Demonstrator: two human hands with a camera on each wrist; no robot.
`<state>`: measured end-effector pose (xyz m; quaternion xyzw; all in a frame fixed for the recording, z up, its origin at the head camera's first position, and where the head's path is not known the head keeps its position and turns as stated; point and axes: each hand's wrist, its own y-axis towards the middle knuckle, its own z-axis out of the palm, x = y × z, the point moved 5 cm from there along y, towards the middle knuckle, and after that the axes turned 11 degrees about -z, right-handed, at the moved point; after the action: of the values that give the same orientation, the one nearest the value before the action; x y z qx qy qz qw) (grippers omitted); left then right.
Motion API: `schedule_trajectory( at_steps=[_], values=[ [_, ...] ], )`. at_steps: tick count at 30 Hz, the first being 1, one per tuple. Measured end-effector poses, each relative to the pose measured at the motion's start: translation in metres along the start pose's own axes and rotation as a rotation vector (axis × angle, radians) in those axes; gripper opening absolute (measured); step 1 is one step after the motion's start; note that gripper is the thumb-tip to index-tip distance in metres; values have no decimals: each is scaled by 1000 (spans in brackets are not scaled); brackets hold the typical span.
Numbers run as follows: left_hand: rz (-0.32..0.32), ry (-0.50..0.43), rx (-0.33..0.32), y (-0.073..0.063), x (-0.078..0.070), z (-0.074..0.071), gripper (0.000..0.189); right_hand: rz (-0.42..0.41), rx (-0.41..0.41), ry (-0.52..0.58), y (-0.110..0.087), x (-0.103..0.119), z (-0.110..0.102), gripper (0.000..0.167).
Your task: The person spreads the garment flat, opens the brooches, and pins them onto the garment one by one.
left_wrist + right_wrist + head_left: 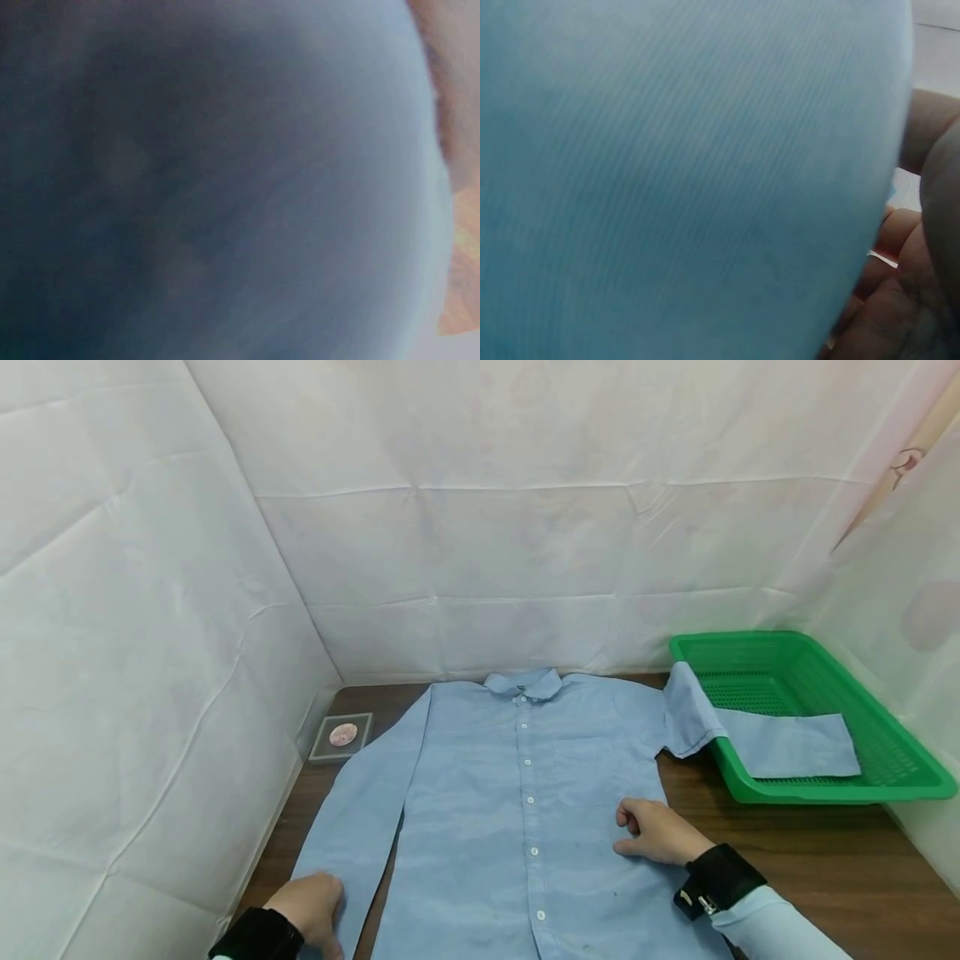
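Note:
A light blue button-up shirt [472, 793] lies front side up, its collar toward the back wall. The person's left hand [311, 906] is at the lower part of the shirt's left-side sleeve [352, 818]; its fingertips are hard to make out, so a grip on the cloth cannot be confirmed. Over the shirt's right side, the right hand [660, 831] has loosely bent fingers, thumb apart from them, and nothing between. The other sleeve [795, 743] reaches over the rim of a green basket [907, 777]. Blurred blue cloth fills most of both wrist views.
A small square glass-like dish [322, 747] with a round pink patch sits at the table's back left. White sheeting [510, 543] encloses the brown wooden table [802, 843] at the back and sides. The basket takes up the back right corner.

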<state>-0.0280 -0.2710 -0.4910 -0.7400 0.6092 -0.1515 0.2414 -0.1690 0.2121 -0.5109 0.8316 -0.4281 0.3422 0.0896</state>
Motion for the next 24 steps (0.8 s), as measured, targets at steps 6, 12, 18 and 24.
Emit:
schedule_trajectory(
  at_steps=[6,12,18,24],
  values=[
    [8,-23,18,0,2,2,51,10,0,8,0,1,0,33],
    [-7,-92,68,0,1,-22,43,8,15,-10,-2,3,-2,33],
    [1,-61,-86,8,-9,-85,39,-36,26,-26,-2,12,-13,26],
    [56,-34,-326,30,-10,-130,31,-172,-19,-72,9,41,-28,15]
  ],
)
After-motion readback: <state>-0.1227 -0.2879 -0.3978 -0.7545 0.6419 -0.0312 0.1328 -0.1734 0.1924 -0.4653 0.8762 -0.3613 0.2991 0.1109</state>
